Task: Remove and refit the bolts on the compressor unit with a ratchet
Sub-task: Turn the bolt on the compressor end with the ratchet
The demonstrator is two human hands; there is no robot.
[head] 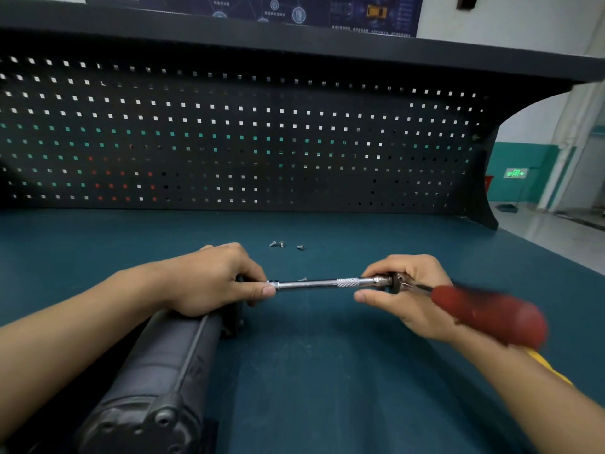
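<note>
Left hand [212, 280] is pinching the bar's [314, 284] 9 o'clock end at the compressor [163, 371], which is lying toward 7 o'clock on the bench [327, 371]. Right hand [409, 299] is gripping the ratchet [484, 312] head at 3 o'clock. Three bolts [281, 245] are lying at 12 o'clock.

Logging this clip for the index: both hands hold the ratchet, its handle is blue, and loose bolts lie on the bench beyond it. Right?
Not quite: the head view shows the handle is red, not blue. The left hand and right hand do hold the ratchet, and loose bolts lie on the bench beyond it.
</note>
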